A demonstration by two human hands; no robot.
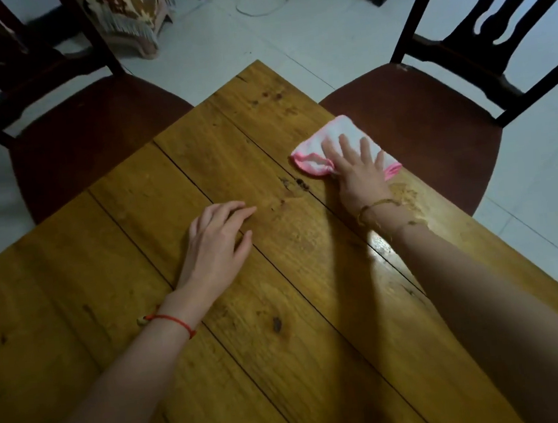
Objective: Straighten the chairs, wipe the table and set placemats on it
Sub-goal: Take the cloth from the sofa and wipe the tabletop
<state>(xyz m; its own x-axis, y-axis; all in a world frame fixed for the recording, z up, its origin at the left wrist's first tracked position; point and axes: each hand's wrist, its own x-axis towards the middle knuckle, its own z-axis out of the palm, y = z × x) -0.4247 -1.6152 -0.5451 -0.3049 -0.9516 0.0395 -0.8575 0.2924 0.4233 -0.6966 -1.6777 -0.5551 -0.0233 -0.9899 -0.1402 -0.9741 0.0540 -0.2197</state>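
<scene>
Both forearms reach over the worktop [281, 314]. Right hand [358, 172] lies flat, fingers spread, pressing the cloth [338, 136] at the right edge near the far corner. Left hand [218, 238] rests loosely curled and empty mid-worktop. Cloth looks soft, light and limp; palm pressure should suit it better than pinching. Planks are glossy and seamed. Two chairs [416, 121] stand at the far corner on pale floor tiles.

Pale tiled floor [286, 31] noted. A patterned, fringed fabric-covered item [127, 12] stands on that floor at its far left. A white cable [263, 8] lies looped on the floor, right of the fabric item.
</scene>
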